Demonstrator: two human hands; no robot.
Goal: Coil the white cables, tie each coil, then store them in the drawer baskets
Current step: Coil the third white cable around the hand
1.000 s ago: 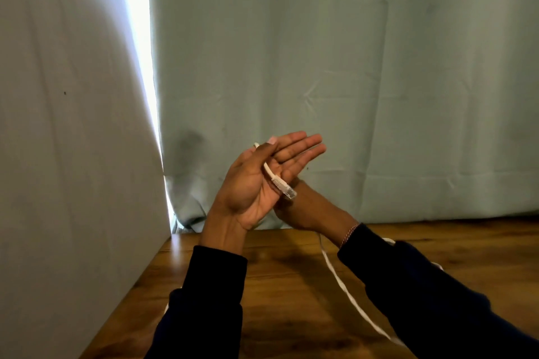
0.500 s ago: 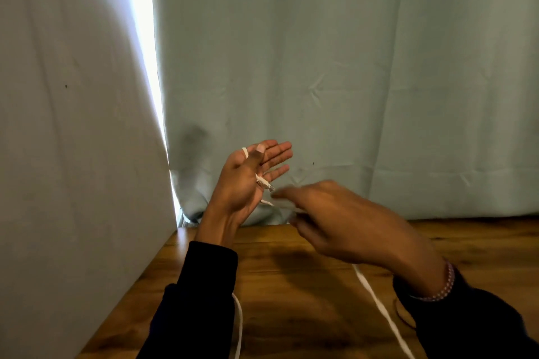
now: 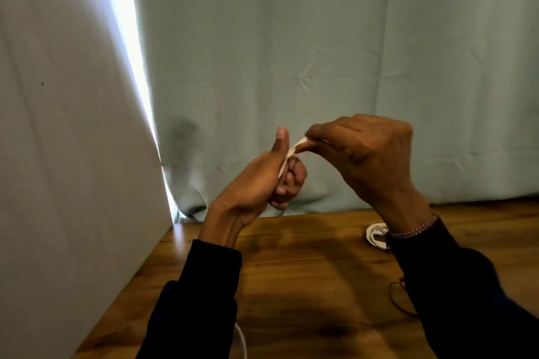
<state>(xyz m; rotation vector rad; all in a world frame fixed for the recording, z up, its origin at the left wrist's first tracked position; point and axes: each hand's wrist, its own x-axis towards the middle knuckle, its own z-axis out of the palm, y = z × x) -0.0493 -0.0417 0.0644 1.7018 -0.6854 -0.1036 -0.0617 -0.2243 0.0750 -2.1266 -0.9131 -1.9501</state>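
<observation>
A flat white cable [image 3: 293, 150] runs between my two hands, held up above the wooden table [image 3: 306, 285]. My left hand [image 3: 262, 181] has its fingers curled round the cable, thumb pointing up. My right hand [image 3: 364, 154] pinches the cable just right of that thumb, knuckles toward me. Another stretch of the same white cable [image 3: 242, 341] shows by my left sleeve at the bottom edge. A second white cable, coiled [image 3: 376, 236], lies on the table behind my right wrist, partly hidden.
Pale green curtains [image 3: 320, 67] hang behind the table and along its left side, with a bright gap of light between them. A thin dark cord [image 3: 398, 297] lies on the table beside my right sleeve. No drawer or baskets are in view.
My left hand's fingers have curled closed round the cable. My right hand has risen and come over to pinch the cable by the left thumb. The view shifted, showing the coil on the table.
</observation>
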